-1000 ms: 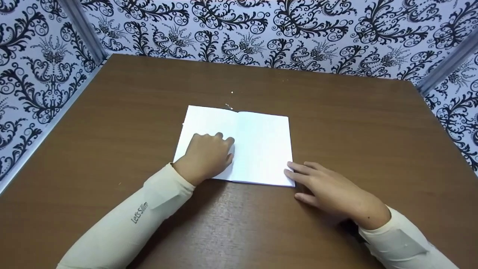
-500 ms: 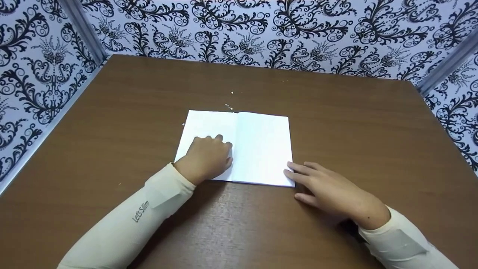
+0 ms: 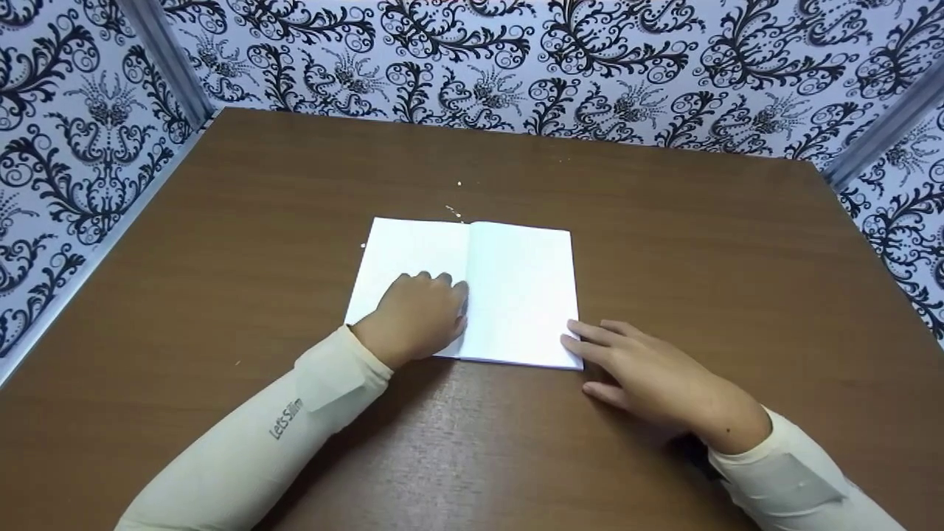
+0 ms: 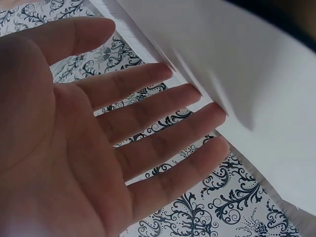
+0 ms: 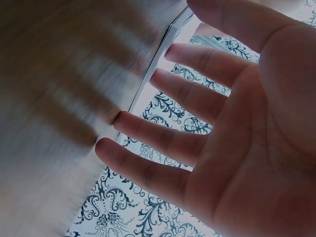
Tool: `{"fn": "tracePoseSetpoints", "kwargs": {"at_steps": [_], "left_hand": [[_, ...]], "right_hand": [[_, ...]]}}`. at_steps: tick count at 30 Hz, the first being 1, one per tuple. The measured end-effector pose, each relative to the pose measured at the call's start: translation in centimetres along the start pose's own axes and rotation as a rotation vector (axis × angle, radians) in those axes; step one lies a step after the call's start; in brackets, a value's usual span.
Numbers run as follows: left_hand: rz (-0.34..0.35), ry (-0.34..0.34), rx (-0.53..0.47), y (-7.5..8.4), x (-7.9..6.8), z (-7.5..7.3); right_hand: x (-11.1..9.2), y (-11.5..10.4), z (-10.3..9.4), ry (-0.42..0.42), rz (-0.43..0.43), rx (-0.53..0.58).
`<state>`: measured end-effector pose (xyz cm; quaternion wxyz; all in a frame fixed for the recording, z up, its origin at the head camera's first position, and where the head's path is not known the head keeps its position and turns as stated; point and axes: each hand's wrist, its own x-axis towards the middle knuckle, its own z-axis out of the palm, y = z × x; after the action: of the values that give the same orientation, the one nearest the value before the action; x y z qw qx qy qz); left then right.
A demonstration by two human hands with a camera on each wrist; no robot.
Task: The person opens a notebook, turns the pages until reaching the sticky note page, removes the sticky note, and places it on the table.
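Observation:
An open notebook (image 3: 523,295) with blank white pages lies flat on the brown table, its fold running down the middle. My left hand (image 3: 420,313) is over the left page, palm down, with its fingertips by the fold. In the left wrist view that hand (image 4: 98,128) has its fingers straight and slightly spread, the tips touching the white page (image 4: 276,98). My right hand (image 3: 656,376) rests at the lower right corner, two fingertips on the page edge and the thumb on the table. The right wrist view shows its fingers (image 5: 163,133) extended beside the notebook's edge (image 5: 158,54).
The brown table (image 3: 700,243) stretches around the notebook. Small white crumbs (image 3: 453,212) lie just beyond the notebook's far edge. Patterned black-and-white panels (image 3: 479,66) stand along the back and both sides.
The left page's far corner has settled flatter toward me. My left hand has slid slightly right and nearer, up to the fold. The right hand has stayed put.

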<state>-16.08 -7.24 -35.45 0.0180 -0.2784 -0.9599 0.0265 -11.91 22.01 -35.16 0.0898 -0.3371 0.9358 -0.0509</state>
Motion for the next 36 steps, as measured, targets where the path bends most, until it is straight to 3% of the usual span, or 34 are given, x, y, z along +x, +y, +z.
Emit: {"fn": "tracePoseSetpoints", "kwargs": {"at_steps": [4,12,16,36], "left_hand": [[0.045,0.017,0.000,0.3,0.1,0.2],[0.038,-0.111,-0.064,1.4,0.2,0.1],[0.044,-0.141,-0.088,1.7,0.2,0.0],[0.075,-0.123,-0.087,1.6,0.1,0.0]], "right_hand": [[0.0,0.0,-0.1,-0.004,0.002,-0.004],[0.2,0.1,-0.7,-0.025,-0.005,-0.017],[0.5,0.2,-0.9,-0.017,-0.006,-0.021],[2.9,1.3,-1.0,-0.033,0.080,0.020]]}}
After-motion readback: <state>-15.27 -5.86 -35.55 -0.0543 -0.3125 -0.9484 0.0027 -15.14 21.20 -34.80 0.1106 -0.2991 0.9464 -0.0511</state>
